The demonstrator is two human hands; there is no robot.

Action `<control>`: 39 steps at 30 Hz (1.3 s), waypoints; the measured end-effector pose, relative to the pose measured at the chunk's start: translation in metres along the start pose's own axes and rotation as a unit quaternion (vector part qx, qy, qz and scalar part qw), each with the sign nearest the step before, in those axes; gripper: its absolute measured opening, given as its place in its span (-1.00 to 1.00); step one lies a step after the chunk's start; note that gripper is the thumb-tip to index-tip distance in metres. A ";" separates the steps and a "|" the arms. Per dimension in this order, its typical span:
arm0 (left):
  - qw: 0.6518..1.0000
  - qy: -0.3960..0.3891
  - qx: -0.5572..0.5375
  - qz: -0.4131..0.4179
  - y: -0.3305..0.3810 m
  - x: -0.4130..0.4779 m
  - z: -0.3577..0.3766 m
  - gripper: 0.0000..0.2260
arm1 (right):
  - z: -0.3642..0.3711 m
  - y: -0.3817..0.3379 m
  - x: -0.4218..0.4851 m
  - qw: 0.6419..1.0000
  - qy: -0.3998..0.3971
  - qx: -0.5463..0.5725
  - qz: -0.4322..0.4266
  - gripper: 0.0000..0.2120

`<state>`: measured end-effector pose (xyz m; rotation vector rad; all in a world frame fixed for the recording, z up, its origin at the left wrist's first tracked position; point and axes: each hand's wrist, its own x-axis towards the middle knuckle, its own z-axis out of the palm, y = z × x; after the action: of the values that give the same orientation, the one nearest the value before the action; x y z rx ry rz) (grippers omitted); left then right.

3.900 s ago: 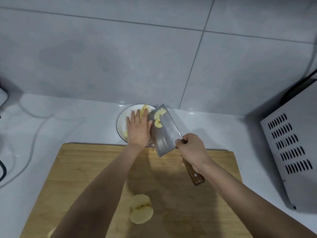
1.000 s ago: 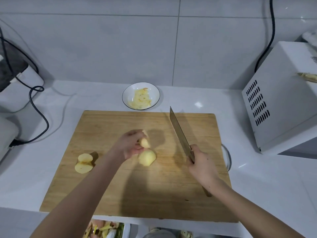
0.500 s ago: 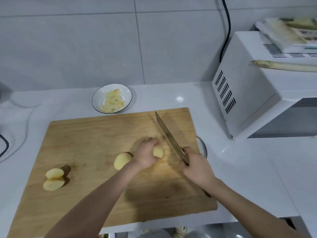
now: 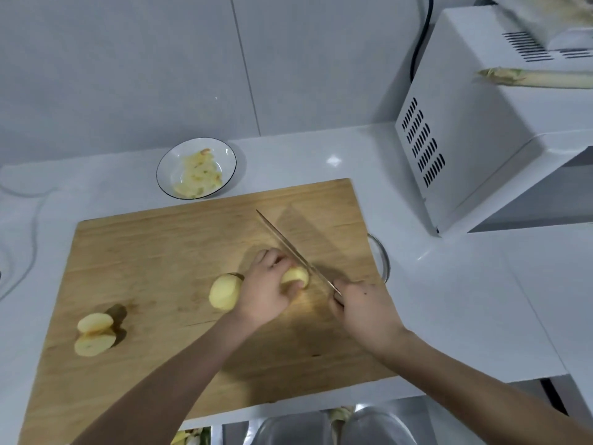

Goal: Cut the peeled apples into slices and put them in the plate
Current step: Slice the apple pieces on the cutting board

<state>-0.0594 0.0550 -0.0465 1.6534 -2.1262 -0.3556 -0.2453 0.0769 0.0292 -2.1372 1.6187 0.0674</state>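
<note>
A wooden cutting board (image 4: 160,252) fills the counter in front of me. My left hand (image 4: 264,289) presses a peeled apple piece (image 4: 296,277) onto the board. My right hand (image 4: 362,305) grips a cleaver (image 4: 288,245), its blade edge down right beside that piece, against my left fingers. A second apple piece (image 4: 224,292) lies just left of my left hand. Two more pieces (image 4: 94,334) sit at the board's left. A white plate (image 4: 229,155) with apple slices (image 4: 199,176) stands behind the board.
A white microwave (image 4: 481,130) stands at the right with a pale stalk (image 4: 529,79) on top. A round metal lid edge (image 4: 382,258) peeks out from the board's right side. Cables (image 4: 29,220) run along the left counter. Metal bowls (image 4: 321,425) sit below the counter edge.
The slices went from the cleaver into the plate. My left hand then took an apple piece and set it on the board; the cleaver has closed in against it.
</note>
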 end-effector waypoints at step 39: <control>0.988 0.008 -0.065 0.138 -0.020 0.000 0.011 -0.63 | 0.007 -0.019 -0.011 0.998 -0.057 0.024 0.030 -0.93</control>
<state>-0.0475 0.0493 -0.0653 1.2653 -2.2319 -0.3827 -0.2294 0.0929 0.0328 -2.0120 1.6018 0.1638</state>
